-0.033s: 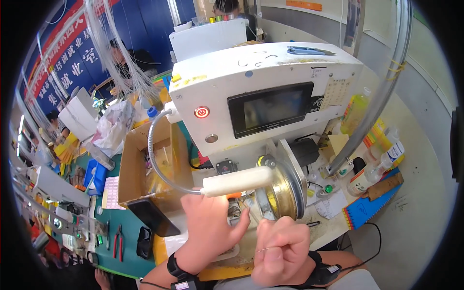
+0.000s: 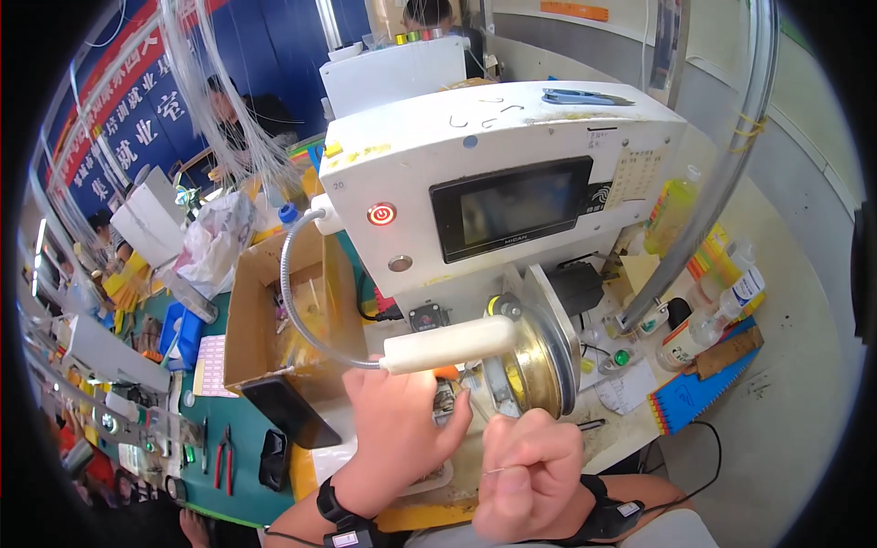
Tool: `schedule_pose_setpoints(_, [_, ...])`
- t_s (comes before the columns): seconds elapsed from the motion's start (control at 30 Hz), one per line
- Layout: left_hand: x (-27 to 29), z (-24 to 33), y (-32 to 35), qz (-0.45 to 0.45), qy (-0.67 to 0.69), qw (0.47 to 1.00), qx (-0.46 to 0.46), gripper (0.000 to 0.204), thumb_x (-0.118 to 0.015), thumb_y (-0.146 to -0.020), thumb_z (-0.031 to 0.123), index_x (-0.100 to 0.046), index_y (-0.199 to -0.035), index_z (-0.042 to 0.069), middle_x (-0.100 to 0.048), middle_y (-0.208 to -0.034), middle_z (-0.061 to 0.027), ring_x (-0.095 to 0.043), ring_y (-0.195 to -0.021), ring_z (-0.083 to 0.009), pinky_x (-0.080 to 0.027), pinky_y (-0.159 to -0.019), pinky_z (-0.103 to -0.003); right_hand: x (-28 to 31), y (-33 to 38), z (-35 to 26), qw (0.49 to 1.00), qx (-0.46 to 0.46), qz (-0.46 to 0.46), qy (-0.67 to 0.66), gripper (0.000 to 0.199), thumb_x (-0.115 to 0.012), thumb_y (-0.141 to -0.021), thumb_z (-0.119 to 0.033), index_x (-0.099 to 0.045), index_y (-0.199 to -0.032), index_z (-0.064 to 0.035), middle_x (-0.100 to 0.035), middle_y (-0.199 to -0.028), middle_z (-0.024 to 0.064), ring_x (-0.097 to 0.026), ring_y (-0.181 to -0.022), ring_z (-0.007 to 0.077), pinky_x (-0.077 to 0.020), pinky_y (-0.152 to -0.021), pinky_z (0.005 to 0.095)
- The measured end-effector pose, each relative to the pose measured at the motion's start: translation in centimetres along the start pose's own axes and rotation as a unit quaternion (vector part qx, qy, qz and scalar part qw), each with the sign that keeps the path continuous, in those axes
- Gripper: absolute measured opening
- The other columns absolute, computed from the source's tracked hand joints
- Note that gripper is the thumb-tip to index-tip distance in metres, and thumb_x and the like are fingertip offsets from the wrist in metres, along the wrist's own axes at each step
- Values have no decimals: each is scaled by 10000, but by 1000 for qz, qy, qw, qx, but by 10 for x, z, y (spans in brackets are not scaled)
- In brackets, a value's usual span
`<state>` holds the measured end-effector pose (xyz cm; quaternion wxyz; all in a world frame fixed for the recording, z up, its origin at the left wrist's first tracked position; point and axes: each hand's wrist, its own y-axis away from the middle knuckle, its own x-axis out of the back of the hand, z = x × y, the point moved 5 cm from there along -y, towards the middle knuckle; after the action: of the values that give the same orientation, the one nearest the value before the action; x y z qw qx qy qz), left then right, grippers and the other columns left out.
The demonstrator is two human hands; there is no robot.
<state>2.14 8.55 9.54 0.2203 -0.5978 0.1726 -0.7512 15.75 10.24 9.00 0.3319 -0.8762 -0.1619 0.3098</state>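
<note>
My right hand (image 2: 528, 473) is closed in front of the machine's wheel, its thumb pressed against curled fingers. A short, thin strand (image 2: 494, 470) sticks out of this pinch; whether it is line or wire I cannot tell. To its left, my left hand (image 2: 395, 420) reaches under the white tube-shaped lamp (image 2: 448, 345), thumb stretched away from the fingers. The lamp hides some of its fingertips, and I see nothing held in it. Right behind both hands is the brass-coloured wheel (image 2: 537, 365) of the white machine (image 2: 365, 173). A shallow white dish (image 2: 437, 479) lies partly hidden beneath my left wrist.
A cardboard box (image 2: 245, 310) stands left of the machine, a black phone (image 2: 290, 413) leaning on it. Red-handled pliers (image 2: 224, 461) lie on the green mat. Bottles (image 2: 703, 338) and a blue pad (image 2: 671, 406) are at right. Other people sit farther back.
My right hand has shifted very slightly to the left. Otherwise nothing visibly differs.
</note>
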Motion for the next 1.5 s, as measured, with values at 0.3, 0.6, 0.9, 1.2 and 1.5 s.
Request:
schedule_pose_setpoints(0.3, [5, -25, 5, 32, 200, 974, 103, 206, -752, -858, 147, -720, -1044, 65, -683, -1020, -96, -601, -930, -300, -389, -934, -463, 2, 18, 43, 959, -278, 59, 22, 25, -488, -1091, -21, -491, -1079, -44, -471, -865, -18, -389, -687, 34, -352, -596, 231])
schedule_pose_setpoints(0.6, [-2, -21, 38, 81, 91, 992, 41, 473, -826, -779, 202, -680, -1212, 80, -549, -1265, -161, -528, -1104, -374, -386, -937, -479, 10, 28, 69, 937, -340, 53, 62, 48, -505, -1119, -64, -484, -1077, -71, -484, -827, -37, -415, -665, 16, -366, -563, 208])
schedule_pose_setpoints(0.9, [-4, -10, 45, 83, -11, 996, -12, 472, -841, -726, 190, -754, -1189, 179, -538, -1357, -133, -543, -1089, -327, -404, -915, -472, 7, 26, 70, 923, -379, 59, 26, 43, -477, -1126, -57, -459, -1087, -61, -532, -805, -14, -494, -651, 32, -431, -568, 213])
schedule_pose_setpoints(1.2, [-19, -10, 53, 73, -22, 997, -16, 476, -812, -692, 125, -788, -1160, 211, -681, -1296, -42, -651, -812, -244, -501, -685, -374, 5, 23, 67, 931, -362, 49, 14, 54, -471, -1124, -42, -445, -1079, -57, -554, -795, 0, -499, -608, 25, -425, -517, 219])
schedule_pose_setpoints(1.5, [-7, -8, 49, 49, -37, 998, -11, 499, -773, -703, 51, -789, -1183, 190, -710, -1298, -51, -689, -737, -200, -549, -590, -326, 6, 25, 72, 926, -375, 51, -8, 60, -483, -1125, -51, -454, -1075, -65, -547, -771, -16, -500, -607, 15, -416, -516, 217])
